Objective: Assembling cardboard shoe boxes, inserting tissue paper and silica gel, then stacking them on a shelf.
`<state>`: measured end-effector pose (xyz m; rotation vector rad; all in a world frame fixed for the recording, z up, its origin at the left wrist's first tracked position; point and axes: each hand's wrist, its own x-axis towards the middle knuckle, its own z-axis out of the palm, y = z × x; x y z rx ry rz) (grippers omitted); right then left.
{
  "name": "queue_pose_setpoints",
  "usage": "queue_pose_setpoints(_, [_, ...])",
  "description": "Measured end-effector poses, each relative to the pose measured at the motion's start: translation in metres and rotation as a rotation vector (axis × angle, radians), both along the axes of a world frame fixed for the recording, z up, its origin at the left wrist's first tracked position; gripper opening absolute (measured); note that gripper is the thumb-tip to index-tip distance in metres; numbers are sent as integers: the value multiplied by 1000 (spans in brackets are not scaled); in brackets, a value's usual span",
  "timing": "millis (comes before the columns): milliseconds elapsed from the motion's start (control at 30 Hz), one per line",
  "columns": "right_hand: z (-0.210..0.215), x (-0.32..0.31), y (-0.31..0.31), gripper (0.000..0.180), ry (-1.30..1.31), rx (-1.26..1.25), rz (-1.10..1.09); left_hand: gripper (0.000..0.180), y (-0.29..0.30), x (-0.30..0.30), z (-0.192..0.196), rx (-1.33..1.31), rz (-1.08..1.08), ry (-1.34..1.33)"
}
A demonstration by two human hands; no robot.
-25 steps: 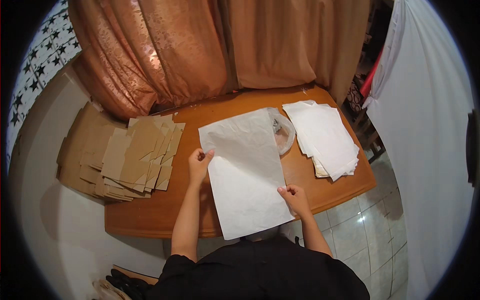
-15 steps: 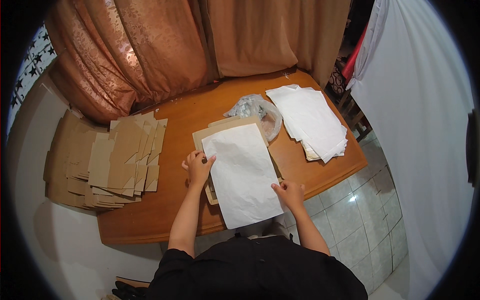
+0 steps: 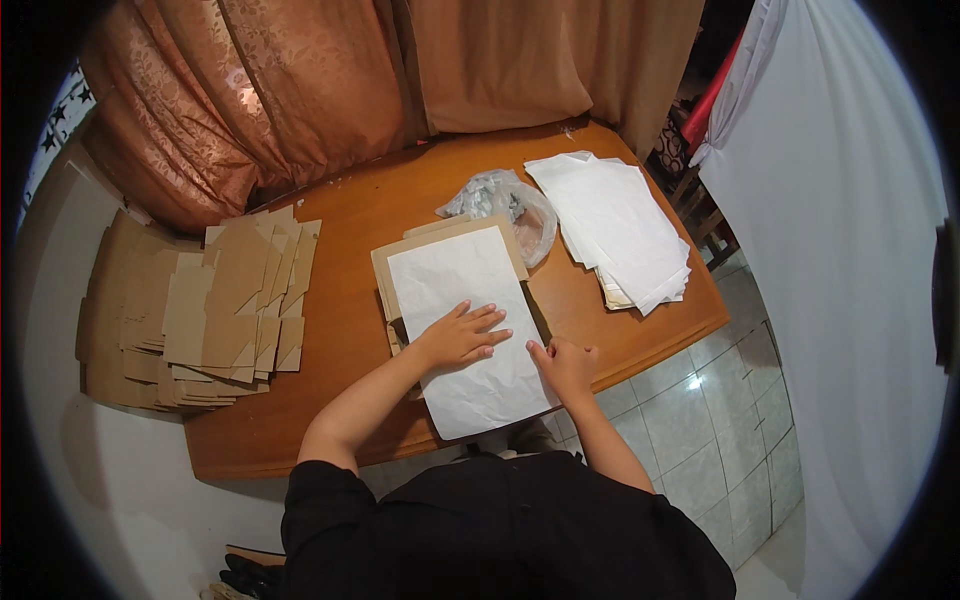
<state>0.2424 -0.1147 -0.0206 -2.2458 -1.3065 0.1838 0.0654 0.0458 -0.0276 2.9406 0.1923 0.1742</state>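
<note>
The paper [image 3: 450,268] lay over the cardboard [image 3: 382,272], its lower end at the table's [image 3: 345,260] near edge. The left hand [image 3: 465,338] lay flat on it, fingers spread, grasping nothing; the right hand [image 3: 567,367] was curled at its right edge, grip undetermined. Uneven pressure could have creased or skewed it. No brand, label or writing was legible.

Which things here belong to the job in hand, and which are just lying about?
In the job:
White sheet, under the spread left hand; right hand at its right edge
Cardboard piece beneath it
Probably the cardboard pile and paper stack, being similar material

Apparently just lying about:
Plastic bag, untouched, contents unclear
Dark things, lower left
</note>
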Motion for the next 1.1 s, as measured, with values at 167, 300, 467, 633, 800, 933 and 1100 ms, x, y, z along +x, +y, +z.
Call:
queue_pose_setpoints(167, [7, 17, -2, 34, 120, 1, -42, 51, 14, 10, -31, -57, -45, 96])
queue_pose_setpoints(300, [16, 37, -7, 33, 270, -1, -67, 51, 18, 11, -60, -131, -66, 189])
queue_pose_setpoints(467, [12, 55, -7, 29, 429, -15, -72, 53, 11, 14, -73, -115, -82, 357])
queue_pose_setpoints(633, [15, 62, 2, 26, 440, -45, -14, 46, 6, 31, -60, -409, -46, 131])
queue_pose_setpoints(800, [17, 60, 14, 25, 444, -36, 60, 42, -11, 44, -71, -353, 246, 10])
queue_pose_setpoints(933, [15, 61, 22, 25, 440, -18, 104, 44, -14, 46, -68, -260, 263, 136])
queue_pose_setpoints(1100, [21, 65, 31, 23, 442, -46, 170, 35, 1, 40, -62, -522, 169, -49])
